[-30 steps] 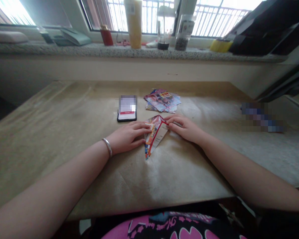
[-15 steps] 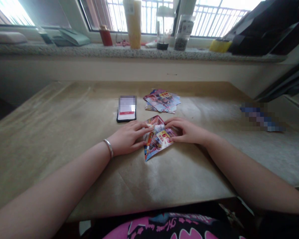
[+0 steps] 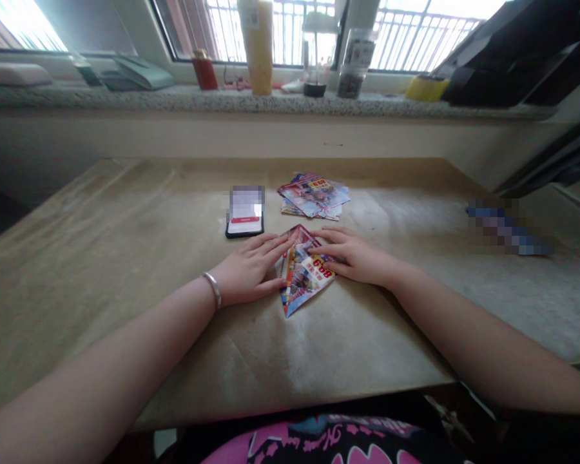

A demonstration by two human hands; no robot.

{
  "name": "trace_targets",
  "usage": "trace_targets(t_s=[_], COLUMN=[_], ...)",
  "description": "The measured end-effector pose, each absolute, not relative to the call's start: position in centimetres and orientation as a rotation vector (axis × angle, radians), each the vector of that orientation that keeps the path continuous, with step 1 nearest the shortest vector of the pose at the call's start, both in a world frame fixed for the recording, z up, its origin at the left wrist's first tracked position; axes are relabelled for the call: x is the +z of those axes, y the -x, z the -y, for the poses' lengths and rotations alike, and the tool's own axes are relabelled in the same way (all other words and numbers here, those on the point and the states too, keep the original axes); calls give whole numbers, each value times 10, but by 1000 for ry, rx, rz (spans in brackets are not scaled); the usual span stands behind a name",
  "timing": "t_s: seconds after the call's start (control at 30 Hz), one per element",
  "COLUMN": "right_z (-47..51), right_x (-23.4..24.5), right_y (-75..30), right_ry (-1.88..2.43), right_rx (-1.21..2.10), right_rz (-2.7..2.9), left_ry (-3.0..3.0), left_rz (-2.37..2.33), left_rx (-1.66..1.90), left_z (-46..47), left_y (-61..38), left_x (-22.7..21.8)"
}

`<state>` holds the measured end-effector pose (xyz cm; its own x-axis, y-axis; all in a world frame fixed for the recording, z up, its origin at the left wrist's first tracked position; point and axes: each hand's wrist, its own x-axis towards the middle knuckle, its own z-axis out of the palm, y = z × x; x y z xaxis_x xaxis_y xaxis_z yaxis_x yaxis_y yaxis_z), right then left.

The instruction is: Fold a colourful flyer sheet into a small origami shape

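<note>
A colourful printed paper sheet [image 3: 303,274] lies folded into a kite-like shape on the tan table [image 3: 125,258], its point towards me. My left hand [image 3: 249,269], with a silver bracelet on the wrist, lies flat with fingers stretched along the sheet's left edge. My right hand [image 3: 352,254] lies flat too, fingers pressing the sheet's right side. Neither hand grips anything.
A phone [image 3: 245,216] with a lit screen lies just beyond the sheet. A small stack of printed sheets [image 3: 314,193] sits further back. A blurred object [image 3: 507,229] lies at the right. Bottles and jars stand on the stone windowsill [image 3: 270,100].
The right flap, showing its white underside a second ago, has been turned over and now lies flat with its printed side up. My right hand's fingers have stretched out onto it.
</note>
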<state>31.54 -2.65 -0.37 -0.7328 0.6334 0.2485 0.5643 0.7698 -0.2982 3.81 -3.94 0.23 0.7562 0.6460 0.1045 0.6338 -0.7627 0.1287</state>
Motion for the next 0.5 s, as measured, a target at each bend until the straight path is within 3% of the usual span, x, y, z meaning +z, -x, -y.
trace_targets(t_s=[0.5], right_z=[29], right_x=[7], right_y=[-314], right_ry=[888], right_rx=[201], right_rz=[2722], left_ry=[-2765], left_rz=[-832], left_rx=[564], left_z=[28], left_y=[-18], left_x=[13])
